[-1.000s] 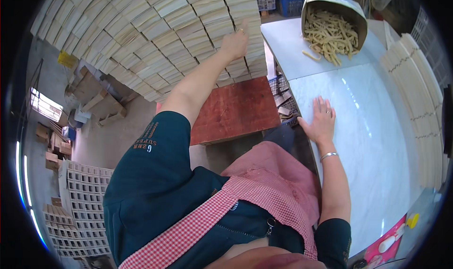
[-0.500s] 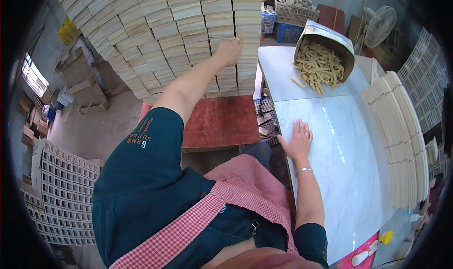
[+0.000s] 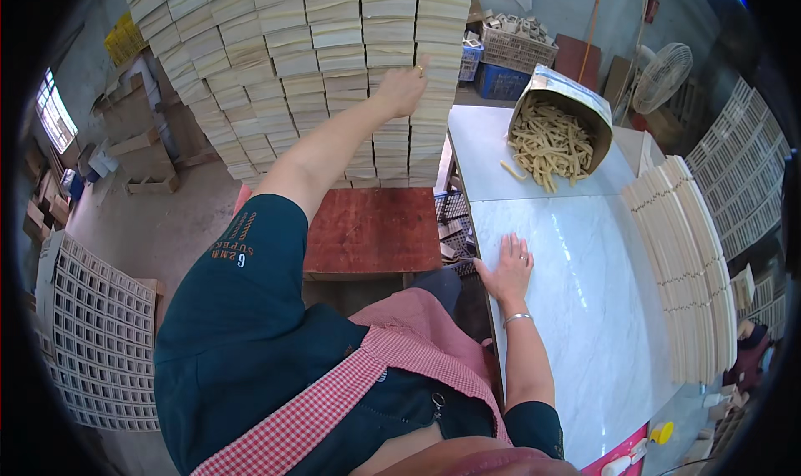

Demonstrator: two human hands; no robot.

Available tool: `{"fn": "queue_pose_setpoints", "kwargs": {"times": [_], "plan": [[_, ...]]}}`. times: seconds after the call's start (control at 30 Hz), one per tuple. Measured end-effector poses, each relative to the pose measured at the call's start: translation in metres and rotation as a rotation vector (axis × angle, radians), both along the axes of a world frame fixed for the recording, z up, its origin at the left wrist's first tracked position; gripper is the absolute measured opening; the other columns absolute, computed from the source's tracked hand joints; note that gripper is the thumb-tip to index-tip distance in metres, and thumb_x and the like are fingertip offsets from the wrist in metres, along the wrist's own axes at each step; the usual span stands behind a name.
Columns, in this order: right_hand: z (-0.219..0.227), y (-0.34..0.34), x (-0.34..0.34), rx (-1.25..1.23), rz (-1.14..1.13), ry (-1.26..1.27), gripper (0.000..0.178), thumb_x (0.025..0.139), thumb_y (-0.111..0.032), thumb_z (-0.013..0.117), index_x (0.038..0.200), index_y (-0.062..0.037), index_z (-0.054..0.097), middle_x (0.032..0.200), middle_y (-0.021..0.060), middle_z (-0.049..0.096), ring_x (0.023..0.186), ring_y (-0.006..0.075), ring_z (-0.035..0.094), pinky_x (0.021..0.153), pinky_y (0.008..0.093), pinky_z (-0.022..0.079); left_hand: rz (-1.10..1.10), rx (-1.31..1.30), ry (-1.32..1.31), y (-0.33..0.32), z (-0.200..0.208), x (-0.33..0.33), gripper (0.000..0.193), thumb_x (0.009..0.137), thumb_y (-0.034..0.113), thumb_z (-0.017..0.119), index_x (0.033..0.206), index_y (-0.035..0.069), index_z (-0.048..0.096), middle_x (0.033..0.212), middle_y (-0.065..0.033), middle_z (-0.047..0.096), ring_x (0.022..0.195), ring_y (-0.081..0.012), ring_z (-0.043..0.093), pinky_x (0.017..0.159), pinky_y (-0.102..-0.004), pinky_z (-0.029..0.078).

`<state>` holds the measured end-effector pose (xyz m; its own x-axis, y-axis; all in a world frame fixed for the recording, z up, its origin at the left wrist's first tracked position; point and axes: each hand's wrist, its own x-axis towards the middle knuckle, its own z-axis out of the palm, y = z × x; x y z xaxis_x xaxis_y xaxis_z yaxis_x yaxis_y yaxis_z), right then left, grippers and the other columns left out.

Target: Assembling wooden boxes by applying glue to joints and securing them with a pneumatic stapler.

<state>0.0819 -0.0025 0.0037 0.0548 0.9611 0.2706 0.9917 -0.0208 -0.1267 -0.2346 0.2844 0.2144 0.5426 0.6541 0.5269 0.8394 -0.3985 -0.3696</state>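
Note:
A tall stack of pale wooden pieces (image 3: 292, 42), laid in tight rows and columns, rises in front of me. My left hand (image 3: 402, 90) is stretched out to its right-hand columns, with a ringed finger extended toward the piece ends. The other fingers are mostly hidden; nothing shows in that hand, and I cannot tell whether it touches the stack. On the white marble-patterned tabletop (image 3: 584, 309) to the right, my right hand (image 3: 507, 272) lies flat near the left edge, fingers spread. It wears a ring and a bracelet and holds nothing.
A red-brown wooden platform (image 3: 371, 230) is under the stack. At the table's far end, a tipped carton (image 3: 602, 109) spills short beige strips (image 3: 551, 142). Layered pale boards (image 3: 688, 267) line the right side. A fan (image 3: 663, 75) and crates (image 3: 517, 50) stand behind; slotted racks (image 3: 104, 334) stand left.
The view has shifted slightly, so the stack and table appear lower. My left hand is a little higher against the stack. My right hand rests at the same spot on the table.

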Motion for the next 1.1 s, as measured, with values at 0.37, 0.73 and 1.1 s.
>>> {"fn": "queue_pose_setpoints", "kwargs": {"times": [0.37,0.73,1.1], "plan": [[0.000,0.000,0.001,0.002,0.004,0.011,0.091,0.085,-0.063,0.062,0.151,-0.0018,0.047,0.159,0.0175,0.041,0.149,0.0375,0.033,0.122,0.0506,0.022,-0.010,0.129,-0.059,0.004,0.047,0.014,0.015,0.082,0.009,0.061,0.092,0.003,0.070,0.156,-0.0196,0.045,0.076,-0.0391,0.070,0.066,-0.0465,0.056],[-0.003,0.000,0.002,0.009,0.012,0.013,0.092,0.086,-0.064,0.062,0.150,-0.0005,0.047,0.158,0.0197,0.043,0.148,0.0389,0.034,0.121,0.0500,0.022,-0.047,0.191,-0.117,-0.002,0.091,0.022,0.016,0.082,0.010,0.061,0.093,0.002,0.068,0.155,-0.0204,0.046,0.081,-0.0379,0.070,0.066,-0.0457,0.056],[-0.003,0.001,0.002,-0.013,0.003,0.032,0.094,0.084,-0.065,0.062,0.151,-0.0012,0.047,0.160,0.0184,0.041,0.149,0.0387,0.032,0.122,0.0518,0.021,-0.006,0.334,-0.110,0.003,0.136,0.033,0.015,0.081,0.010,0.062,0.092,0.003,0.070,0.144,-0.0245,0.056,0.081,-0.0361,0.070,0.064,-0.0445,0.056]]}}
